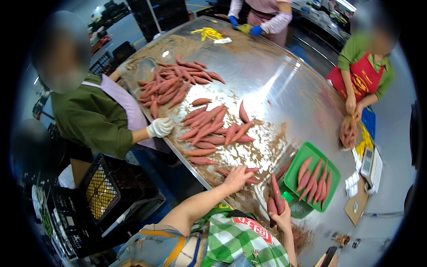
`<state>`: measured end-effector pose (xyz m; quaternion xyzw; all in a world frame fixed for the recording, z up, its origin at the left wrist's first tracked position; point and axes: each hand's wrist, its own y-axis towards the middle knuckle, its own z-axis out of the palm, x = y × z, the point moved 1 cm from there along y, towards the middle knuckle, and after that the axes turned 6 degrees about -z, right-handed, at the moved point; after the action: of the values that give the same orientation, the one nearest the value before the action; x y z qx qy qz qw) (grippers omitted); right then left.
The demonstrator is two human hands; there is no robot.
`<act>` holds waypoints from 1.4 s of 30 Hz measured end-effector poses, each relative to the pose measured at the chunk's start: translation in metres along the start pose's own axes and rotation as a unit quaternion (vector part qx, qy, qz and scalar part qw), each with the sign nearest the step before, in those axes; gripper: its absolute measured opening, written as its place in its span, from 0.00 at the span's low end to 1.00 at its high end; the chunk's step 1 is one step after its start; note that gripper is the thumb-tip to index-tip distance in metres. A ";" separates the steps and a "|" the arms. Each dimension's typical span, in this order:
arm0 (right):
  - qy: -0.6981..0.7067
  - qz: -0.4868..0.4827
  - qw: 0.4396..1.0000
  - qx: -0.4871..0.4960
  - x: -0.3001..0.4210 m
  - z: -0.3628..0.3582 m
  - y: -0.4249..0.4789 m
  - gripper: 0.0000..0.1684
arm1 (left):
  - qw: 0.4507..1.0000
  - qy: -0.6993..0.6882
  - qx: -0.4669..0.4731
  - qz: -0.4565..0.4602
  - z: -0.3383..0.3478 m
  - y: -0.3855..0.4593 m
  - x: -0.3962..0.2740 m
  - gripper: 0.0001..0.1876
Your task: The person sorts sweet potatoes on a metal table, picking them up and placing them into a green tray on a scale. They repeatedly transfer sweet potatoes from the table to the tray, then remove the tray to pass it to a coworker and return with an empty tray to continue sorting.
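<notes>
My left hand [236,179] lies over a few red-skinned sweet potatoes [252,180] near the steel table's front edge; its fingers hide part of them, and I cannot tell whether it grips any. Two or more sweet potatoes [277,195] are clasped in my right hand [283,216], just left of a green plastic tray [335,170]. Several sweet potatoes [313,182] lie side by side in that tray, which appears raised on a scale-like base [302,210]. Beyond my left hand spreads a loose group of sweet potatoes [208,125], with a larger pile [166,83] behind it.
A white-gloved hand [160,127] of a co-worker rests at the table's left edge. Another co-worker's hands [354,108] hold a bag of sweet potatoes [348,133] beside a digital scale [371,167]. Yellow net bags [208,33] lie at the back. Black crates [116,190] stand lower left.
</notes>
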<state>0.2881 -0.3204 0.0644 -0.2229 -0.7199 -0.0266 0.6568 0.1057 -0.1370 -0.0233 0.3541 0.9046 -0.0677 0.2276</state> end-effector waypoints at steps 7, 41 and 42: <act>-0.104 -0.106 0.972 -0.183 0.024 -0.077 0.020 0.43 | 0.997 -0.063 0.037 0.028 -0.015 0.013 -0.008 0.16; -0.211 -0.222 0.937 -0.168 0.093 -0.050 0.073 0.16 | 0.516 -0.830 0.022 -0.212 -0.087 0.040 0.034 0.30; -0.202 -0.168 0.959 -0.107 0.101 -0.015 0.072 0.13 | 0.503 -0.837 0.022 -0.212 -0.082 0.037 0.026 0.30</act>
<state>0.3241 -0.2322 0.1449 -0.1690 -0.8577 -0.1678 0.4557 0.0839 -0.0699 0.0392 -0.0653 0.3382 -0.3988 0.8499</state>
